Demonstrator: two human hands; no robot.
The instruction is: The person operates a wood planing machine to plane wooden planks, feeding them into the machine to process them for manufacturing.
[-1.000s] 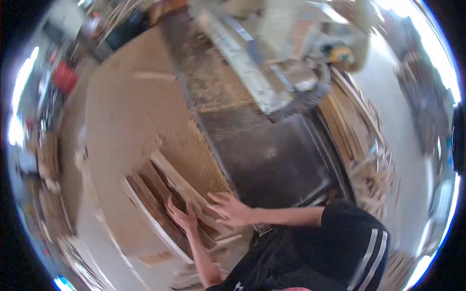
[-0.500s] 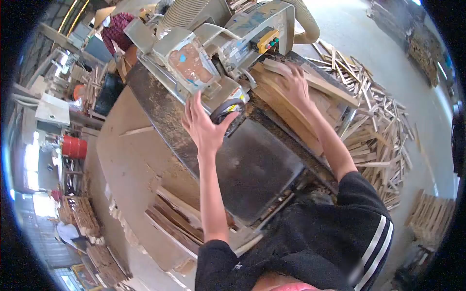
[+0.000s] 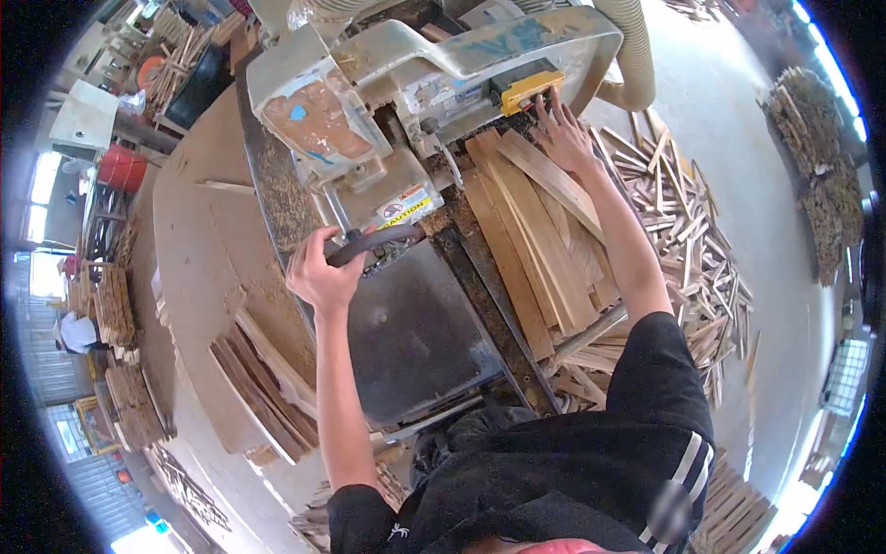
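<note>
My left hand (image 3: 323, 277) is closed around the rim of a dark handwheel (image 3: 386, 238) on the front of a large grey woodworking machine (image 3: 369, 148). Up at the machine's yellow control box (image 3: 532, 92), my right hand (image 3: 568, 143) reaches with its fingers apart and its fingertips at the lower edge. Whether a finger presses a button cannot be made out. Below that hand, several wooden boards (image 3: 531, 240) lie on the machine's right side. One pale board (image 3: 554, 185) rests at a slant over them.
A dark metal bed (image 3: 415, 323) lies directly before me, with sawdust along its edges. Loose wood offcuts (image 3: 701, 249) cover the floor at the right. Brown strips (image 3: 263, 388) lie at the lower left. A ribbed hose (image 3: 635, 60) hangs behind the machine.
My right hand has moved off the slanted board up to the yellow control box. My left hand, spread at the handwheel before, now grips its rim. The view has shifted.
</note>
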